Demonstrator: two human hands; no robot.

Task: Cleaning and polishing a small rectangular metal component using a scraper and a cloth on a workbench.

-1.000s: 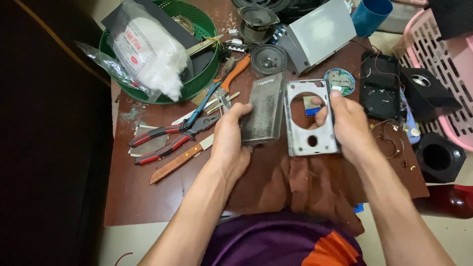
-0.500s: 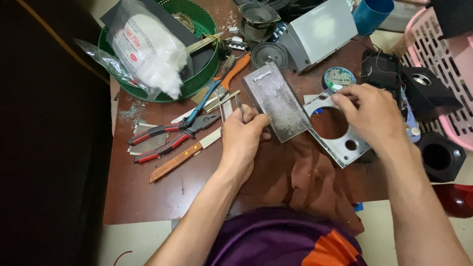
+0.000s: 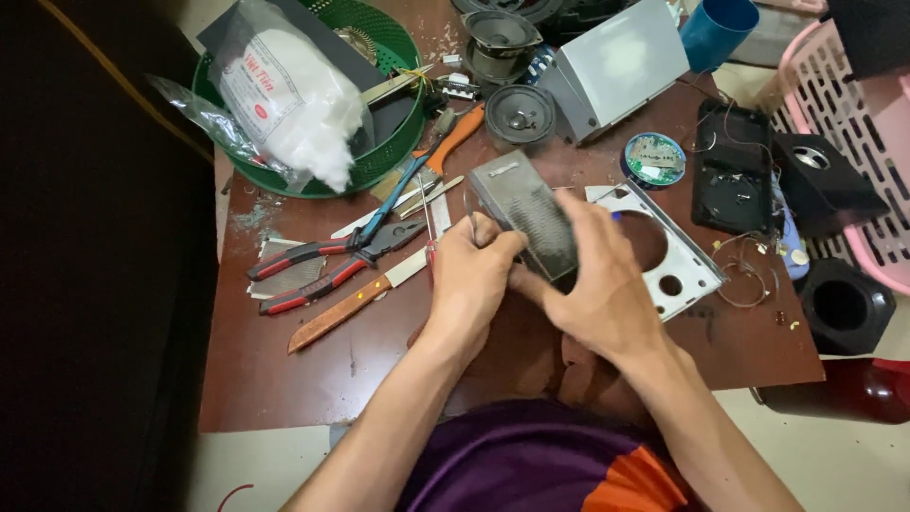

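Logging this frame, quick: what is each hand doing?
Left hand: closed on the grey metal grille.
Right hand: closed on the same grille.

Even, soft overhead light, mostly sharp (the left edge falls into deep shadow), with slight wide-angle bending.

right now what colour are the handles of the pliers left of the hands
Red and black, on the pliers lying on the brown table; the head view shows them clearly.

Lower end of grey metal grille [image 3: 527, 220] hidden behind right hand [image 3: 599, 289], motion-blurred; white faceplate [image 3: 675, 270] partly covered; pink basket [image 3: 858, 114] cut off at right edge.
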